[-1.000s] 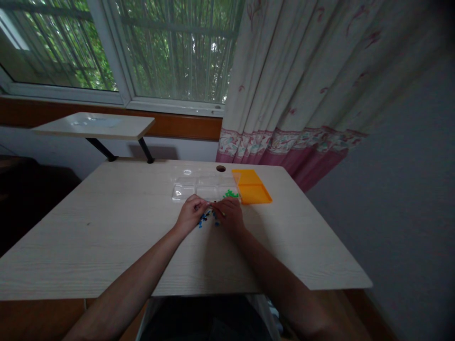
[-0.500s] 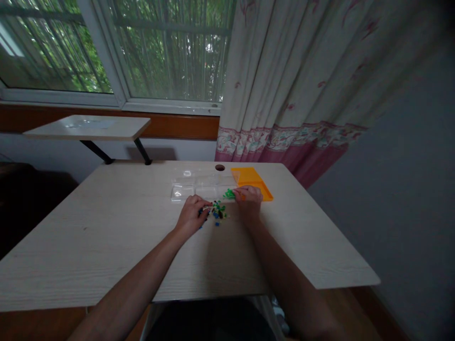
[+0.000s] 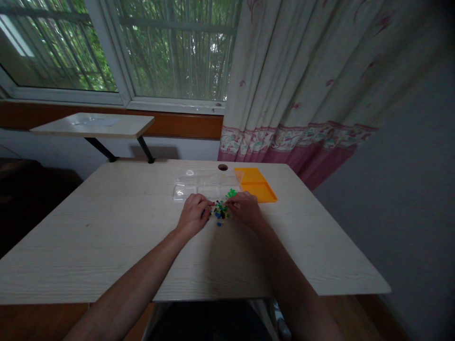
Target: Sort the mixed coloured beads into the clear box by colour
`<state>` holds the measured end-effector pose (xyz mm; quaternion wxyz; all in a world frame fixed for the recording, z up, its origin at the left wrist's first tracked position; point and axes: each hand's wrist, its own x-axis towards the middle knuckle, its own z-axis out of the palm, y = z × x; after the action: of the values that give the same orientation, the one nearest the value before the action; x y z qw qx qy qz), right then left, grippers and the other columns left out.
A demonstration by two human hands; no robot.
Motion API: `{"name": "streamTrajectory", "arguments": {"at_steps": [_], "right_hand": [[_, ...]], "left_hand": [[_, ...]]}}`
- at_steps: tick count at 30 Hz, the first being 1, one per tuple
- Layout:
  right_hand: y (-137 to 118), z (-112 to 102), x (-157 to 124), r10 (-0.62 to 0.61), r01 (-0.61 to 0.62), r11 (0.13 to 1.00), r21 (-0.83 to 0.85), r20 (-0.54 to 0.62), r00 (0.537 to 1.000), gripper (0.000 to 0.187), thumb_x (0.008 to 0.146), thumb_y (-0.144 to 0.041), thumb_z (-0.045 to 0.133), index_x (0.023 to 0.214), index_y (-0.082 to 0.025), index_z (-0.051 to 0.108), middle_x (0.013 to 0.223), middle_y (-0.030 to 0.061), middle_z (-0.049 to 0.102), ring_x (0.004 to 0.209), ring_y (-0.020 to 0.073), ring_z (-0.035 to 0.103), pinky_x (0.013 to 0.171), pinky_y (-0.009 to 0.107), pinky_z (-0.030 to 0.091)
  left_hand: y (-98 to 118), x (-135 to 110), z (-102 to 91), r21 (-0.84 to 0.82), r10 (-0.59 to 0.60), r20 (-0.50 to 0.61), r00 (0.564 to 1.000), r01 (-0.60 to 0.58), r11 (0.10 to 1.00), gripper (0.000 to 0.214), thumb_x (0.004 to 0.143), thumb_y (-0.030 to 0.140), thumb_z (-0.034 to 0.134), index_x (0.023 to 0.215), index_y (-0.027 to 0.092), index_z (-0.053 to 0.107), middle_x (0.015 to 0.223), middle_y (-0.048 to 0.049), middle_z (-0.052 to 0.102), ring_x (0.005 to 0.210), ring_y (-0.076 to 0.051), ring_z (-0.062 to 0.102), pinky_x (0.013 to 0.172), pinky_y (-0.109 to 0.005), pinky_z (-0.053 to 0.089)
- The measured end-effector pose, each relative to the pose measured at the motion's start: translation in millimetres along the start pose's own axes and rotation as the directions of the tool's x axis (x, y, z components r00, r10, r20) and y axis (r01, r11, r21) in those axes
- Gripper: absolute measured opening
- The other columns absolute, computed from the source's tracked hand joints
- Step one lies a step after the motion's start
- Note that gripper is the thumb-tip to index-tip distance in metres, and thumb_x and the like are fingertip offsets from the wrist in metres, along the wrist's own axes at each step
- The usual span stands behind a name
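Note:
A small pile of coloured plastic pieces (image 3: 221,214), mostly green, blue and dark, lies between my two hands on the table. My left hand (image 3: 194,213) rests at the pile's left edge, its fingers curled in with the tips at the pieces. Over the right side of the pile, my right hand (image 3: 245,207) has its thumb and fingers pinched together. Whatever either hand holds is too small to make out. Just beyond, bright green pieces (image 3: 231,193) lie in the right end of a clear compartment box (image 3: 208,190).
An open orange case (image 3: 261,189) lies right of the clear box. A round cable hole (image 3: 222,167) is near the table's (image 3: 117,237) back edge. At the back left stands a raised shelf (image 3: 131,127) on black legs. A curtain (image 3: 284,94) hangs behind.
My right hand has come back from the green pieces and orange case to the pile, moving nearer and leftward. My left hand stays at the pile. The view has shifted slightly.

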<state>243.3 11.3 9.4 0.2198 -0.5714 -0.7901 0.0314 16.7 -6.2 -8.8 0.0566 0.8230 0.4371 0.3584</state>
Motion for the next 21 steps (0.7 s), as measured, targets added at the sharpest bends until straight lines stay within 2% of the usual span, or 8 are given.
{"name": "streamTrajectory", "arguments": {"at_steps": [5, 11, 21], "right_hand": [[2.2, -2.2, 0.8, -0.064, 0.068, 0.997, -0.027, 0.14, 0.988, 0.011, 0.085, -0.034, 0.07, 0.094, -0.034, 0.077, 0.093, 0.0023, 0.07, 0.095, 0.0209, 0.057, 0.079, 0.031, 0.034], [0.3, 0.1, 3.2, -0.076, 0.093, 0.993, -0.073, 0.215, 0.974, 0.013, 0.085, -0.029, 0.067, 0.093, -0.032, 0.077, 0.093, 0.0036, 0.07, 0.093, 0.0208, 0.057, 0.08, 0.031, 0.037], [2.1, 7.4, 5.3, -0.078, 0.09, 0.995, -0.048, 0.206, 0.975, 0.01, 0.085, -0.027, 0.068, 0.088, -0.025, 0.077, 0.092, 0.0043, 0.07, 0.098, 0.0208, 0.057, 0.085, 0.031, 0.038]], "left_hand": [[6.6, -0.4, 2.5, 0.147, 0.027, -0.025, 0.999, -0.023, 0.989, 0.023, 0.095, 0.024, 0.05, 0.11, 0.022, 0.068, 0.1, -0.0083, 0.059, 0.101, -0.024, 0.049, 0.088, -0.041, 0.04], [13.4, -1.0, 3.5, 0.229, 0.095, 0.06, 0.994, -0.107, 0.967, 0.025, 0.094, 0.035, 0.054, 0.113, 0.022, 0.065, 0.106, -0.008, 0.059, 0.104, -0.026, 0.048, 0.089, -0.043, 0.038], [5.6, 1.4, 4.3, 0.031, 0.08, 0.049, 0.996, -0.081, 0.996, 0.023, 0.091, 0.03, 0.057, 0.111, 0.022, 0.066, 0.103, -0.0074, 0.058, 0.101, -0.024, 0.05, 0.089, -0.039, 0.042]]}}
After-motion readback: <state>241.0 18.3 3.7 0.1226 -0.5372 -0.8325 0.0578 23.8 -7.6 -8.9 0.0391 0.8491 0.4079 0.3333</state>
